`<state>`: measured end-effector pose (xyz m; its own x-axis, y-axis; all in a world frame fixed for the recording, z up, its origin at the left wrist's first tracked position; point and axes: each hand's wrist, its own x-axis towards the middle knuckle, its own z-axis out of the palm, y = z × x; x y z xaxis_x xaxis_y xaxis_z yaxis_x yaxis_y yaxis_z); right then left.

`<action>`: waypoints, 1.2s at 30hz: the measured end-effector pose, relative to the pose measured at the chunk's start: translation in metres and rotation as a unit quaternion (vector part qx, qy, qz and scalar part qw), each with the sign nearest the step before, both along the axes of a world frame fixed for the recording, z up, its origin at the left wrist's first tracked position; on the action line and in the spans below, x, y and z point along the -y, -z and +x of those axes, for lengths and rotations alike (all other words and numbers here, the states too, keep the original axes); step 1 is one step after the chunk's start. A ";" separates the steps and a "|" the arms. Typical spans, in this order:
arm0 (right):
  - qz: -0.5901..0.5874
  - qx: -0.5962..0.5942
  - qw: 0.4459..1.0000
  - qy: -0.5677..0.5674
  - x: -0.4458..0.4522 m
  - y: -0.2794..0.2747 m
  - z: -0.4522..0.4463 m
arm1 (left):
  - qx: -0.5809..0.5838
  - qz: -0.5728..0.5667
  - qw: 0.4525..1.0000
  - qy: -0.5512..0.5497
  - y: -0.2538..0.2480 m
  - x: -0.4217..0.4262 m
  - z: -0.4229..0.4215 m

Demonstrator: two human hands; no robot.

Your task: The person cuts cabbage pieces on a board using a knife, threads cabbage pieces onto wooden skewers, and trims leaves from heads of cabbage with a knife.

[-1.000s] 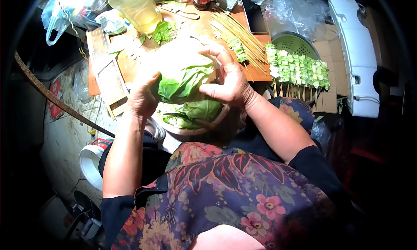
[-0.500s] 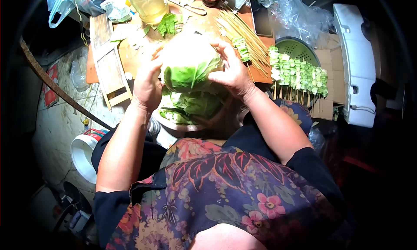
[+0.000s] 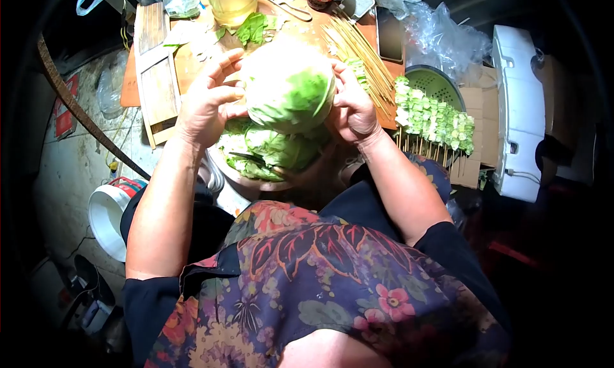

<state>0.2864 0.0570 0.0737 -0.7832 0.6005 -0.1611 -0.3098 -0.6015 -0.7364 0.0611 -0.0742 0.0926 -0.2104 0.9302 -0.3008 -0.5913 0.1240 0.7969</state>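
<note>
A round pale-green cabbage (image 3: 291, 90) is between my two hands, above a bowl. My left hand (image 3: 208, 102) has its fingers spread and curved, with the tips at the cabbage's left side. My right hand (image 3: 354, 109) is bent around the right side, some fingers partly hidden behind it. Glare washes out the cabbage's top. Below it, loose cabbage leaves (image 3: 265, 147) fill the bowl (image 3: 256, 183), and a dark blade-like thing (image 3: 246, 157) lies among them.
An orange table (image 3: 131, 90) holds a wooden slicer board (image 3: 157, 67), a jug of yellowish liquid (image 3: 231, 7), scissors (image 3: 284, 7) and bamboo skewers (image 3: 361, 58). Right are skewered cabbage pieces (image 3: 435, 118), a green colander (image 3: 441, 80) and a white foam piece (image 3: 519, 112). A white bucket (image 3: 105, 221) stands left.
The cabbage has turned between my hands, its green patch moving from lower left to the right. My left hand's fingers have spread wider, and my right fingers have curled in. The view has shifted slightly.
</note>
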 end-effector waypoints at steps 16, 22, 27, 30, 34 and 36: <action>-0.207 -0.012 0.974 -0.094 0.024 0.004 0.006 | 0.025 0.075 0.994 0.078 0.001 0.003 0.008; -0.203 0.030 0.970 -0.133 0.017 -0.002 0.003 | 0.022 0.024 0.999 0.023 0.005 0.002 0.015; 0.149 0.283 0.947 0.011 0.013 -0.010 -0.008 | 0.065 -0.053 0.996 -0.026 0.015 -0.002 0.019; 0.240 0.277 0.930 0.011 0.018 -0.017 -0.005 | 0.054 -0.094 0.993 -0.043 0.020 -0.004 0.023; 0.272 0.248 0.930 0.007 0.026 -0.007 -0.006 | 0.019 -0.139 0.990 -0.032 0.018 -0.009 0.031; 0.302 0.294 0.907 -0.005 0.027 -0.004 -0.005 | -0.046 -0.132 0.990 -0.009 0.003 -0.009 0.038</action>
